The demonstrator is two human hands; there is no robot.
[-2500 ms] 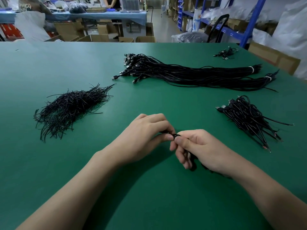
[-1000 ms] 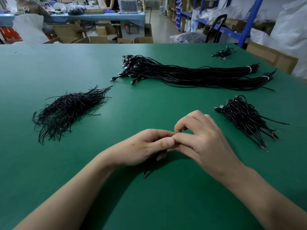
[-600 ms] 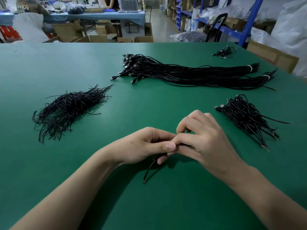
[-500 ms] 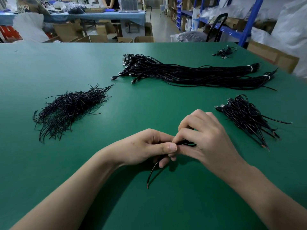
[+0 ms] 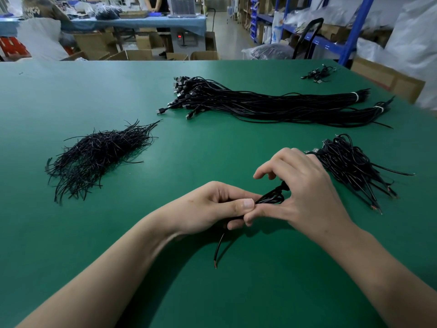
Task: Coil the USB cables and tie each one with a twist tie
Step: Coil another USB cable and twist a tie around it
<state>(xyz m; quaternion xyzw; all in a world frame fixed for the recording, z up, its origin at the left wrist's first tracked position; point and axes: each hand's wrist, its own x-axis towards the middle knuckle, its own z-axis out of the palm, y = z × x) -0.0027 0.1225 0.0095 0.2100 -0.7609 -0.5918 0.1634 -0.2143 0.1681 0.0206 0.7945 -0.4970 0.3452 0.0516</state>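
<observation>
My left hand (image 5: 210, 207) grips a coiled black USB cable (image 5: 272, 197) low over the green table (image 5: 212, 143), thumb pressed on the coil. My right hand (image 5: 300, 190) holds the coil's far end, fingers curled round a twisted black tie (image 5: 283, 185) that stands up from it. A loose cable tail (image 5: 218, 252) hangs below my left hand and ends in a bare reddish tip. A heap of black twist ties (image 5: 99, 155) lies at the left. Long uncoiled USB cables (image 5: 272, 105) lie across the back.
A pile of tied cable coils (image 5: 354, 166) sits right beside my right hand. A few more cables (image 5: 319, 73) lie at the far right corner. Beyond the table edge stand cardboard boxes (image 5: 139, 54), blue shelving (image 5: 354, 27) and another worktable with a person behind it.
My right hand has lifted and opened slightly, so the coil and its twisted tie now show between the hands. The cable tail has swung lower. My left hand stays where it was.
</observation>
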